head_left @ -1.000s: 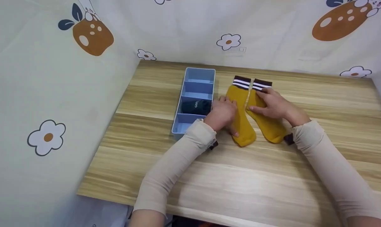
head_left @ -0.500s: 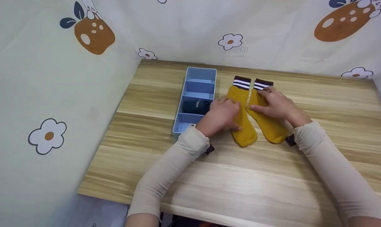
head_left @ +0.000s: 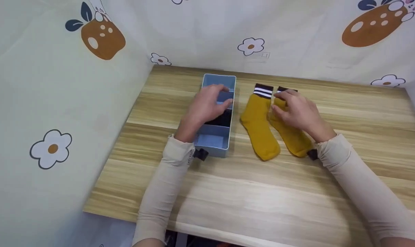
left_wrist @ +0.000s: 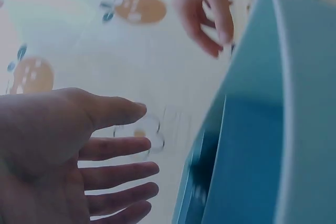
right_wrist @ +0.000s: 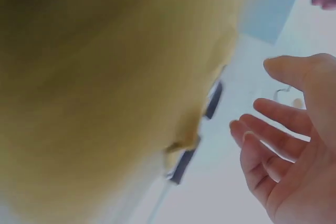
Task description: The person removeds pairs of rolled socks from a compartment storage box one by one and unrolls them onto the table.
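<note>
Two mustard-yellow socks with dark, white-striped cuffs lie flat side by side on the table. The left sock (head_left: 260, 127) is fully in sight in the head view; the right sock (head_left: 294, 139) is partly covered by my right hand (head_left: 298, 109). That hand hovers just over it with relaxed fingers, and the right wrist view shows nothing in its grasp. My left hand (head_left: 207, 106) is over the blue divided box (head_left: 211, 151), thumb and fingers apart, holding nothing. Inside one compartment sits a dark rolled bundle (head_left: 222, 119), partly hidden by the left hand.
The box stands left of the socks and has several compartments in a row. The wooden table (head_left: 262, 199) meets a patterned wall covering (head_left: 296, 44) at the back and left. A small dark object (head_left: 201, 154) shows at the left wrist.
My left hand has left the left sock and moved left over the box. The right hand has lifted slightly from the right sock. Both socks stay in place.
</note>
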Motion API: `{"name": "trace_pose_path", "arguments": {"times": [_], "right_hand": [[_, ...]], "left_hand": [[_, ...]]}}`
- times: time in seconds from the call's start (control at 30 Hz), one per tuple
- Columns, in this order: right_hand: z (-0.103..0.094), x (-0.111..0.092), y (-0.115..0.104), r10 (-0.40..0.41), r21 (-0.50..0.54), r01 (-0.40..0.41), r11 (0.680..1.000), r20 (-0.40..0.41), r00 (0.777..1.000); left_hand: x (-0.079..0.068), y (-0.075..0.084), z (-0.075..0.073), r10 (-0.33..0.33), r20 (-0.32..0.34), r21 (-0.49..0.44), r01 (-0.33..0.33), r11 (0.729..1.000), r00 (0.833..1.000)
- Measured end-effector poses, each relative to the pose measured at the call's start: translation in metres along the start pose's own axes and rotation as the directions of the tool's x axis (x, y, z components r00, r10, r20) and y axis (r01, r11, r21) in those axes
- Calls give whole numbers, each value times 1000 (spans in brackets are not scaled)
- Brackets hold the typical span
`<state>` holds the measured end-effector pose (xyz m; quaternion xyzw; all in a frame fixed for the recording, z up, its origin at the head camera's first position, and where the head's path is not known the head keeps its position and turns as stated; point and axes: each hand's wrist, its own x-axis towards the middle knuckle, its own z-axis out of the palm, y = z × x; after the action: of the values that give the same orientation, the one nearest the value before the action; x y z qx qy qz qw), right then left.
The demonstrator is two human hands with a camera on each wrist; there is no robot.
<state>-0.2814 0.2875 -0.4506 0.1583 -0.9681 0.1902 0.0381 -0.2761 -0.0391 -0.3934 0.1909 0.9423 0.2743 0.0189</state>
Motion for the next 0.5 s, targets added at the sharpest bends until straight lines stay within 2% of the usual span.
{"name": "trace_pose_path", "arguments": {"times": [0.13, 0.27, 0.5], "right_hand": [[-2, 0, -19, -54, 13, 55, 998, -44, 998], [-1, 0, -36, -109, 9, 109, 994, -52, 993], [5, 2, -60, -186, 12, 186, 982, -25, 982]], "left_hand": [[-2, -18, -13, -81, 4, -95, 81, 992, 997], [0, -34, -18, -152, 3, -150, 151, 977, 988], [3, -60, -17, -149, -34, -223, 137, 965, 988]]}}
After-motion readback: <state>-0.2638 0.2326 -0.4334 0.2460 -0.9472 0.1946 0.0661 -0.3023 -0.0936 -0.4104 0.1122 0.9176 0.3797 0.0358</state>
